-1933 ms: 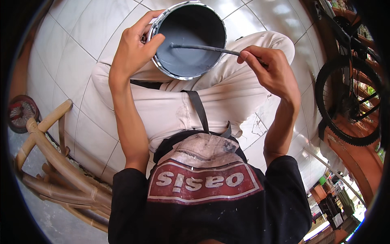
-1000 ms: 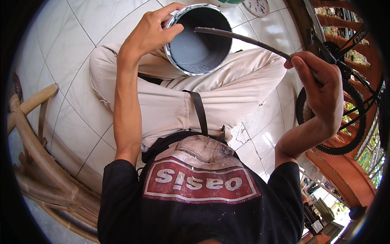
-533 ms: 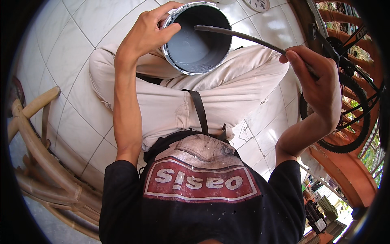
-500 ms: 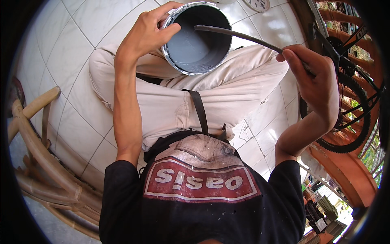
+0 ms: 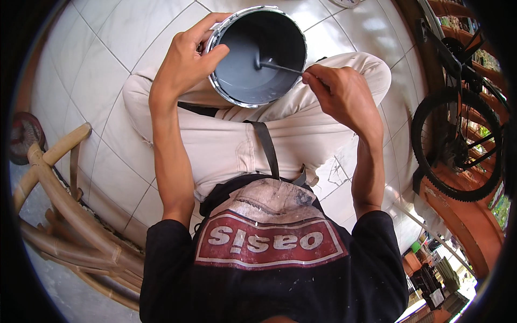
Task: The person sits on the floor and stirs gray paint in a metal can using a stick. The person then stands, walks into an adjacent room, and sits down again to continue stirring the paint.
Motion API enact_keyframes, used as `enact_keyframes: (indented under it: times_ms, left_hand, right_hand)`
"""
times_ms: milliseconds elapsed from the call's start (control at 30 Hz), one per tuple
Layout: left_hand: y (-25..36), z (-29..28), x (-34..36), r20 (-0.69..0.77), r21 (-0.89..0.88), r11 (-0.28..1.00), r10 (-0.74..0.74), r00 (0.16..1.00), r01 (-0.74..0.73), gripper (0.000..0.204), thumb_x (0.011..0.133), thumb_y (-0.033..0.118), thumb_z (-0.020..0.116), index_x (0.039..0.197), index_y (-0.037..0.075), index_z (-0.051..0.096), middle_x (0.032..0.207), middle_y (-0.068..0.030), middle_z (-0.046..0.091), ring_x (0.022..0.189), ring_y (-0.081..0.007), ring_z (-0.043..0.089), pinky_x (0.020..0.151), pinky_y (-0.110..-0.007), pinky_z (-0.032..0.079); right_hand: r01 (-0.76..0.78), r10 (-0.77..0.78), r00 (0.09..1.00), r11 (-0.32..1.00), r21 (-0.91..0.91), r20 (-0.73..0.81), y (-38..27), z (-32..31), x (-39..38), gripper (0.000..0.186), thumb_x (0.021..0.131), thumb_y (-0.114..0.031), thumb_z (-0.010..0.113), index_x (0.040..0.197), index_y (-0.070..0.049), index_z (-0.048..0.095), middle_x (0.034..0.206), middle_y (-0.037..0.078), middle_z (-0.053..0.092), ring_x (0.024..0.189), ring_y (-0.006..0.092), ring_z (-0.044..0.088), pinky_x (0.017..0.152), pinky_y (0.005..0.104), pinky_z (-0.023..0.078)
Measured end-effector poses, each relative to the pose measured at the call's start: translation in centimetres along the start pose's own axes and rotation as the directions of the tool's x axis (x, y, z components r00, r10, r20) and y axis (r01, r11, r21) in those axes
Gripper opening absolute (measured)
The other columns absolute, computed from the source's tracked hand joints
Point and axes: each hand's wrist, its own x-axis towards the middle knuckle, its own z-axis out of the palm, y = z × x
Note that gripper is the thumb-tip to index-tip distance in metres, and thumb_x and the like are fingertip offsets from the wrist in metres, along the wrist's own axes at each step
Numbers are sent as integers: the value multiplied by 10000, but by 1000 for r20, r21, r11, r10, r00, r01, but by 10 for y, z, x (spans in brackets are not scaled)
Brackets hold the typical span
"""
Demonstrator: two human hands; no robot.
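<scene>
In my view the bucket (image 5: 288, 33) sat at twelve o'clock, above the wearer's crossed legs in pale trousers (image 5: 210, 142). I saw the left hand (image 5: 186, 67) half curled at the bucket's nine o'clock, its thumb over the rim and its fingers on the outer side, partly hidden from me. The right hand (image 5: 344, 97), between three and four o'clock, was closed, pinching a thin stick (image 5: 284, 67) whose far end met the grey paint (image 5: 234, 67) near the middle. A bicycle wheel (image 5: 422, 142) stood around three o'clock.
</scene>
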Motion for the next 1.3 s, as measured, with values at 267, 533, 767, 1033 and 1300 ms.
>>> enact_keyframes:
  times_ms: [267,533,767,1033,1300]
  left_hand:
    - [4,3,0,4,17,1000,-6,1000,6,610,905,58,618,1513,82,656,952,-42,790,686,-55,578,616,-239,516]
    - [14,11,-1,-23,-78,997,4,1000,-6,565,896,77,666,1461,76,676,852,-48,772,694,-82,544,680,-264,489]
    - [16,11,-3,-7,12,1000,-25,1000,25,573,890,53,654,1462,59,669,839,-54,769,689,-58,544,665,-251,486]
    - [16,14,-2,-30,-60,998,11,999,-13,579,883,50,647,1463,58,664,840,-65,773,666,-69,539,654,-261,490]
    - [17,15,-3,-20,-44,998,33,999,-34,573,883,57,663,1456,40,668,849,-71,780,685,-73,548,676,-258,495]
  right_hand:
    - [-39,35,999,976,214,25,3,32,-11,227,1101,-226,683,1019,-33,770,684,189,652,608,396,632,598,479,470]
    - [-121,125,992,957,263,3,2,27,-16,250,1082,-237,674,959,-34,751,702,210,694,707,443,711,659,550,557]
    - [-79,71,996,981,176,50,10,31,-22,233,1098,-228,669,1045,-33,785,722,196,706,699,428,702,661,507,542]
    - [-40,39,999,988,147,11,9,30,-21,214,1085,-211,678,1000,-34,764,684,196,683,674,436,692,640,522,539]
    - [-25,19,999,975,222,26,8,35,-18,227,1088,-218,672,977,-41,762,676,191,672,678,441,682,631,526,528]
